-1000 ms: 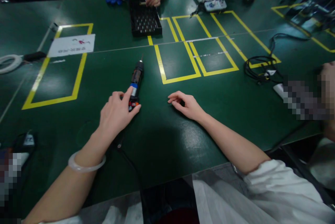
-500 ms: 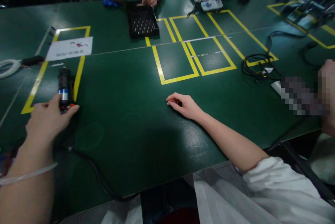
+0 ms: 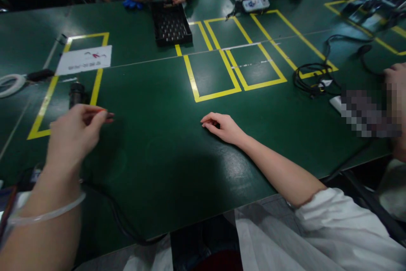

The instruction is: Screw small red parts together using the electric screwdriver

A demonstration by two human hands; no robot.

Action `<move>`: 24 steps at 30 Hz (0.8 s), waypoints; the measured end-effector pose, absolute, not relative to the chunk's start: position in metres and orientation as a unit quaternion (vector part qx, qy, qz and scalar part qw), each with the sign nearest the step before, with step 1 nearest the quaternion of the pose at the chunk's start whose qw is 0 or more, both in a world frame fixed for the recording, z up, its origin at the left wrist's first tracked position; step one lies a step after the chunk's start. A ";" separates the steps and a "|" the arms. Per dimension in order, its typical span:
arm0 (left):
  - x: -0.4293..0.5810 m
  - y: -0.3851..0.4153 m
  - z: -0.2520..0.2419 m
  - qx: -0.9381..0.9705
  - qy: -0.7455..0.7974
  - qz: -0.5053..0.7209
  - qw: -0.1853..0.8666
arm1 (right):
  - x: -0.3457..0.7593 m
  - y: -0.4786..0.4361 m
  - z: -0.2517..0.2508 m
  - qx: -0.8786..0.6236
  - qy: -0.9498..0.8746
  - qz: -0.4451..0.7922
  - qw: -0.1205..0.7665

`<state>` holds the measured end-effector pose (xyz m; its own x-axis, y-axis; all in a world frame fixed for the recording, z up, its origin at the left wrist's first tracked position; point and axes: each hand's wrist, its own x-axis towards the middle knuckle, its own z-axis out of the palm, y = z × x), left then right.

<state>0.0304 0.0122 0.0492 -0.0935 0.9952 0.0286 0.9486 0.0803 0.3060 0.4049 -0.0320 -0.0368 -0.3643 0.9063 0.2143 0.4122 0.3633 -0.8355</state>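
My left hand (image 3: 74,133) is raised over the left side of the green table, thumb and fingers pinched on a small orange piece (image 3: 102,110); most of that piece is hidden by the fingers. Just beyond the hand lies a black cylindrical power tool (image 3: 76,92), its lower body covered by my knuckles. A thick black cable (image 3: 119,216) runs from beneath my left wrist to the table's near edge. My right hand (image 3: 223,126) rests on the tabletop at the middle, fingers loosely curled to meet the thumb, holding nothing.
Yellow tape outlines (image 3: 218,91) mark the green table (image 3: 152,106). A paper sheet (image 3: 84,60) and a white ring (image 3: 12,85) lie at left. Opposite, a person works at a black tray (image 3: 173,26). Coiled black cable (image 3: 312,78) and another person's hand are at right.
My left hand has come away from the side of the black power tool, moved right and closed its fingertips on the small orange piece. My right hand has stayed in place.
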 end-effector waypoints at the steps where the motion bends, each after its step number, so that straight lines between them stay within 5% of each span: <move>1: 0.052 0.011 0.050 0.686 0.690 0.160 0.169 | 0.405 -0.032 -0.037 -0.440 -0.746 0.354 0.353; 11: 0.196 -0.002 0.007 0.674 0.408 0.178 0.590 | 0.405 -0.033 -0.035 -0.370 -0.713 0.461 0.378; 24: 0.194 -0.008 -0.011 0.621 0.410 0.231 0.627 | 0.403 -0.034 -0.033 -0.379 -0.699 0.466 0.387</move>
<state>0.1942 -0.0078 -0.0110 0.5575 0.7985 -0.2272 0.2200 0.1218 0.9679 0.4034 -0.0343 -0.0333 -0.4124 0.8914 0.1880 0.1703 0.2781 -0.9453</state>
